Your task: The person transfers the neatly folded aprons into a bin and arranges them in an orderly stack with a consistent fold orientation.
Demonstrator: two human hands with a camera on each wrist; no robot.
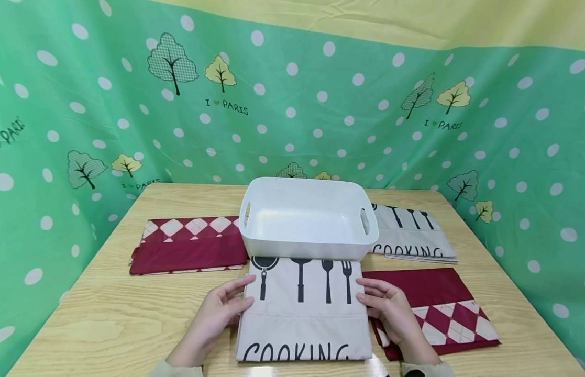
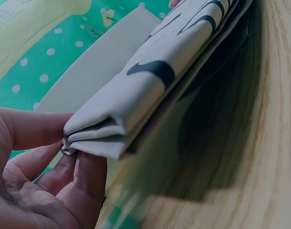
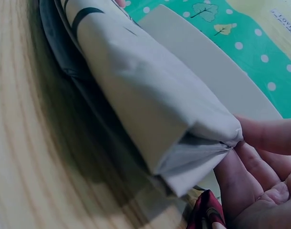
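Observation:
A folded beige cloth [image 1: 304,314] printed with dark kitchen utensils and the word COOKING is held up off the wooden table, just in front of the white basket [image 1: 301,250]. My left hand [image 1: 221,309] pinches its left edge, thumb on top and fingers below. On the opposite side my right hand [image 1: 391,309] pinches the right edge the same way. Several folded layers show at the cloth's end [image 2: 98,138] in the left wrist view. The right wrist view shows the other end [image 3: 193,157] gathered between thumb and fingers, with a shadow on the table underneath.
Left of the basket lies a folded dark red cloth [image 1: 188,254] with a diamond band. A second red diamond cloth [image 1: 443,314] lies at the right, beside my right hand. Behind it, another COOKING cloth [image 1: 410,235] is partly hidden by the basket. A green dotted curtain [image 1: 292,131] hangs behind the table.

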